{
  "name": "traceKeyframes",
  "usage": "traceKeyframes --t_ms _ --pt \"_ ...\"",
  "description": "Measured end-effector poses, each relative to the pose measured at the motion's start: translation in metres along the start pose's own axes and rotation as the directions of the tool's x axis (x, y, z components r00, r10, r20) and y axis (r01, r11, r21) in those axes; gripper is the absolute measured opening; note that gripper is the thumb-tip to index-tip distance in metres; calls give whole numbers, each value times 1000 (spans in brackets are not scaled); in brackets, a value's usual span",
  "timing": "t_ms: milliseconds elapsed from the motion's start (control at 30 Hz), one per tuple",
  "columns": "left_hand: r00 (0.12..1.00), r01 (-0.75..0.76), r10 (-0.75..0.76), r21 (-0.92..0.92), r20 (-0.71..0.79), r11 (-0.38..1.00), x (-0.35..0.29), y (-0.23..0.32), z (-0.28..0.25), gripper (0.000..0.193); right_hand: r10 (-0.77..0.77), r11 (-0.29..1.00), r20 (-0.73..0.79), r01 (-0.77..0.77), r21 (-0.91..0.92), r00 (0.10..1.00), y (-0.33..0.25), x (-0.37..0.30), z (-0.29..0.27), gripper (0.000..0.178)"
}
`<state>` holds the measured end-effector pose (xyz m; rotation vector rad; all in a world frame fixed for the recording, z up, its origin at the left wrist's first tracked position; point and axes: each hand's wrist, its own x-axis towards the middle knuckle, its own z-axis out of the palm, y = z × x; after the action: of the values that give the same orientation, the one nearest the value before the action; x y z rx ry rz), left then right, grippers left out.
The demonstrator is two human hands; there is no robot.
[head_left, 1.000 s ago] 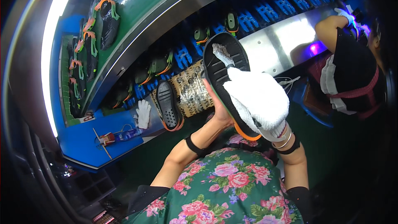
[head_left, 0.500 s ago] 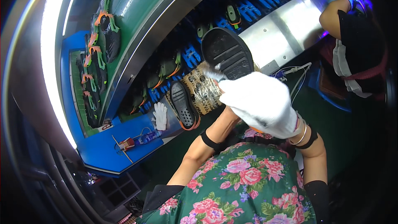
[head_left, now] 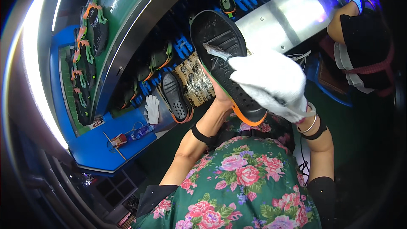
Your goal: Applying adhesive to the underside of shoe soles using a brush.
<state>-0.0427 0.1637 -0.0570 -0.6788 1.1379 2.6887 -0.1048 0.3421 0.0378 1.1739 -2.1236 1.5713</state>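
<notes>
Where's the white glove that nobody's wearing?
In the head view, the loose white glove lies left of centre, by the right end of the blue tabletop, just left of the unheld grey sole.

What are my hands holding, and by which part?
Left hand: black shoe sole, by its left edge. Gloved right hand: brush, gripped behind its bristles.

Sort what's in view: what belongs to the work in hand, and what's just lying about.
Work in hand:
black-and-orange sole, held in the left hand
brush, in the gloved right hand
second sole, probably part of the same work

Seemingly just lying about:
unworn white glove
blue bottle
thin stick on the blue table
</notes>
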Motion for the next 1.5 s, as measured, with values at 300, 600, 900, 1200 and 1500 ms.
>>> traceKeyframes --t_ms 300,600,900,1200,1500 --pt "964 175 -70 -417 256 892 -1 15 14 115 6 999 -11 -6 51 1000 0 -7 -3 32" --pt "934 201 -67 -360 352 911 4 29 17 121 68 983 52 -76 168 996 -5 -21 -2 31" --pt "896 210 0 -424 444 881 15 42 27 128 110 968 103 -130 213 989 -19 -24 2 28" --pt "888 184 24 -401 460 898 22 46 19 125 82 972 97 -101 213 992 -18 -24 2 22" --pt "853 7 125 -250 507 968 29 53 17 109 101 983 120 -117 138 988 -18 -29 -8 30"
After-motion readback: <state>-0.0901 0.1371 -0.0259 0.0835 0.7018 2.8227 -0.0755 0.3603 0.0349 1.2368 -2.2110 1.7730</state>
